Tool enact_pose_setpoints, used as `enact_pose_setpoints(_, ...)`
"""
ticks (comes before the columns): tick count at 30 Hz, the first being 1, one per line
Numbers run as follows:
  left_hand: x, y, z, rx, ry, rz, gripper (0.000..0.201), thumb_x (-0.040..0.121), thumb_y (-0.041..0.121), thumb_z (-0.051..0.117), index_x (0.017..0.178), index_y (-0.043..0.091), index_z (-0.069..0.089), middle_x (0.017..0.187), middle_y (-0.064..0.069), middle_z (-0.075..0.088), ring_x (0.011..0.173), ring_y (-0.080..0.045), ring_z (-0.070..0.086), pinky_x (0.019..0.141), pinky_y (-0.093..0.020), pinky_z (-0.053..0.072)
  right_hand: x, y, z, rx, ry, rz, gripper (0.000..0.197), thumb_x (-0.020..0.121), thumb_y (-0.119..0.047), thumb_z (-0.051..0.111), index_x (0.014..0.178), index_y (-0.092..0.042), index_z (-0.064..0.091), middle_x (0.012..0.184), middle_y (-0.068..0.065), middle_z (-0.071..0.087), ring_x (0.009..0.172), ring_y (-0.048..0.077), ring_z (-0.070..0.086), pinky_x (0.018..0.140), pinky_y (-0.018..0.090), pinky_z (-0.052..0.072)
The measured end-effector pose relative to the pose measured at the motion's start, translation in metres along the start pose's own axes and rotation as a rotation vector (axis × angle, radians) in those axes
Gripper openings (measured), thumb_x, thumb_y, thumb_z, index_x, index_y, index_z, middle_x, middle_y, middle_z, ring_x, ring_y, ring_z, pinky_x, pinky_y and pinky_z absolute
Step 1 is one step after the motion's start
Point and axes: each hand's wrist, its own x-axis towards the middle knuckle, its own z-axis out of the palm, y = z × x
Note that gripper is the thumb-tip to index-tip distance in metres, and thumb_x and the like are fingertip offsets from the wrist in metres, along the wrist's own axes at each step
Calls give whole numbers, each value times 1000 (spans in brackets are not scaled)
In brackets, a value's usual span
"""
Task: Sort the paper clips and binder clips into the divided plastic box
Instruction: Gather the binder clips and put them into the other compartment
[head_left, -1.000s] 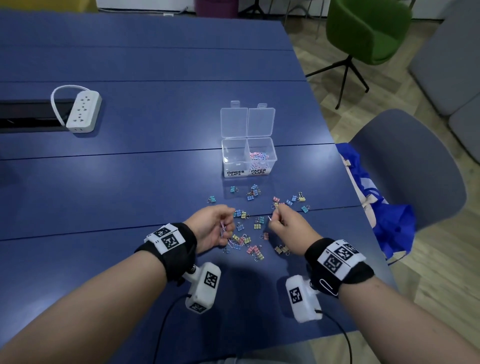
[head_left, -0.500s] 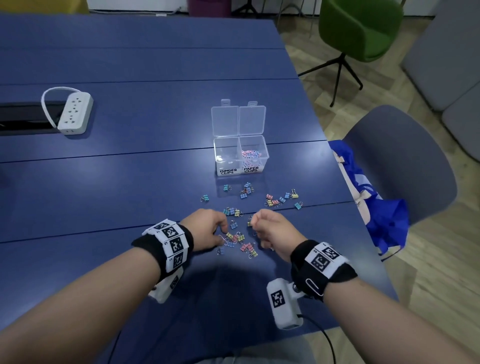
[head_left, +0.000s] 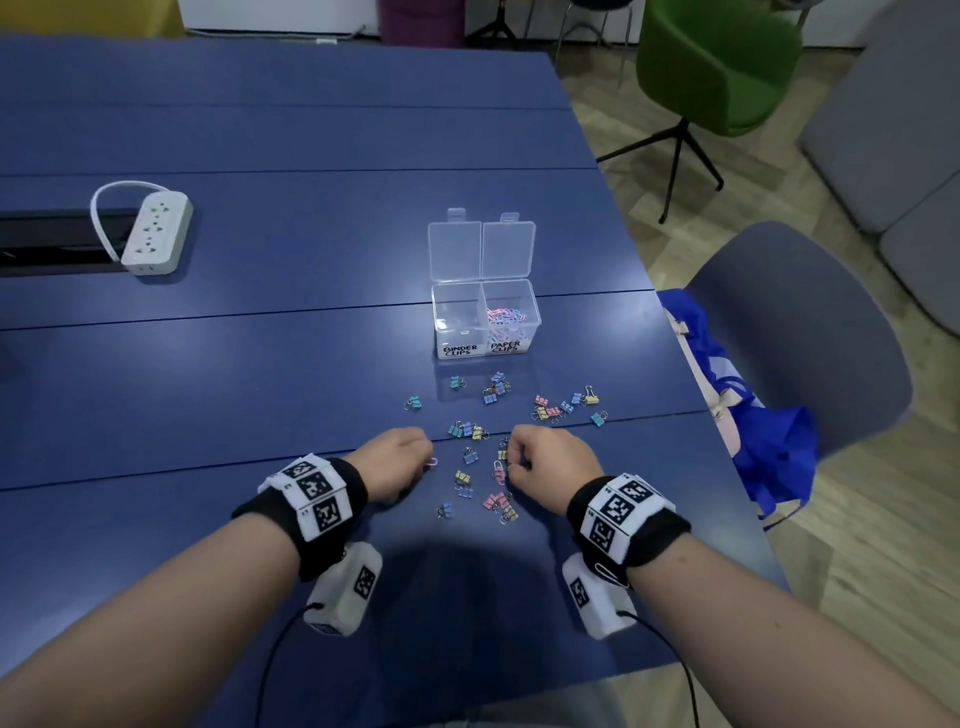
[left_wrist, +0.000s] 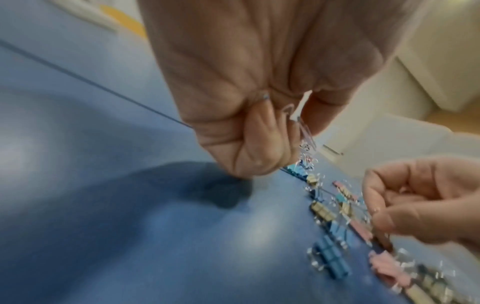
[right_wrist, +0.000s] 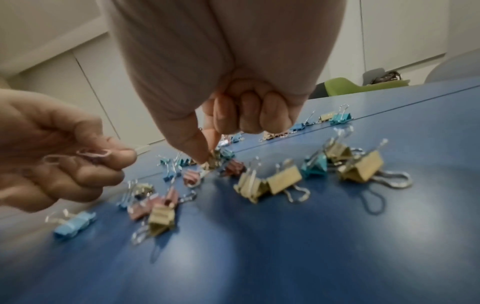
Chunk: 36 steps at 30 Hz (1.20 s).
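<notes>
The clear divided box (head_left: 485, 332) stands open on the blue table. Its right cell, labelled PAPER CLIPS, holds coloured paper clips (head_left: 506, 317); the BINDER CLIPS cell looks empty. Small coloured binder clips (head_left: 470, 431) (right_wrist: 283, 182) lie scattered between the box and my hands. My left hand (head_left: 418, 460) (left_wrist: 293, 127) (right_wrist: 111, 160) is curled and grips a few pink paper clips (right_wrist: 93, 153). My right hand (head_left: 513, 462) (right_wrist: 210, 157) (left_wrist: 379, 214) reaches down into the pile, thumb and forefinger pinching a small clip. I cannot tell which kind.
A white power strip (head_left: 156, 231) lies far left beside a dark cable slot (head_left: 47, 244). The table's right edge (head_left: 675, 364) runs close to the clips. Beyond it are a grey chair (head_left: 800, 332) with a blue bag (head_left: 753, 431), and a green chair (head_left: 717, 57).
My right hand, raised beside the left a second ago, has come down onto the pile of clips. The left hand keeps its paper clips and has barely moved.
</notes>
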Motion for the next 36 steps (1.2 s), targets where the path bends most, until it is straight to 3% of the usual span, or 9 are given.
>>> enact_pose_setpoints(2,-1,1,0,-321,-10,-114,22,83,6,31,63,17,30,50,1,30,39,-12,20,43,-14,14,2,0,-2,8,6,16,8,75,-18,57,76,-23,50,77,-7,59,80,22,58,67,29,44)
enact_pose_setpoints(4,-1,2,0,-506,-26,-163,18,80,5,30,65,15,31,50,-3,34,39,-14,26,42,-13,15,4,-2,-2,-2,2,-9,13,74,-19,58,84,-22,50,78,-6,59,79,22,56,64,29,41)
enact_pose_setpoints(8,-3,5,0,-607,-79,-202,17,78,3,31,64,13,33,52,-7,42,39,-17,37,36,-14,23,6,-8,1,-139,-8,-117,15,77,-25,58,92,-23,54,91,-4,64,85,23,56,65,28,38)
enact_pose_setpoints(13,-2,10,7,-554,-127,-169,21,72,-4,28,63,13,35,49,-3,37,36,-12,30,39,-12,18,8,-10,5,-196,5,-167,8,85,-27,56,89,-22,60,95,-1,67,92,25,61,70,30,42)
enact_pose_setpoints(17,2,19,12,-525,-154,-151,22,82,4,35,65,14,43,47,3,31,35,-8,20,39,-12,10,8,-14,4,-95,7,-126,21,86,-40,61,84,-20,60,91,1,69,88,23,60,72,31,43)
enact_pose_setpoints(22,12,24,20,-212,32,-10,29,87,16,58,61,17,45,42,4,36,36,-12,25,40,-15,19,9,-14,-4,88,1,-84,8,87,-31,58,89,-25,64,78,-2,66,81,22,58,73,30,44)
enact_pose_setpoints(26,17,19,10,20,201,54,25,91,17,55,66,17,49,56,0,47,48,-15,40,47,-22,33,8,-8,-9,-52,48,-27,10,85,-28,56,87,-25,66,77,-5,64,83,22,59,70,29,44)
enact_pose_setpoints(31,15,17,-1,-35,142,-4,25,91,7,46,68,15,52,59,-3,44,47,-17,37,43,-18,30,4,-17,4,-271,-14,-58,10,83,-23,56,89,-20,63,94,5,70,92,31,63,72,32,46)
enact_pose_setpoints(36,3,20,-5,226,-53,59,23,76,26,76,68,18,56,56,3,56,51,-13,47,50,-20,39,6,-22,11,-376,-25,-108,14,85,-12,49,95,-12,59,95,10,68,89,33,63,63,31,37)
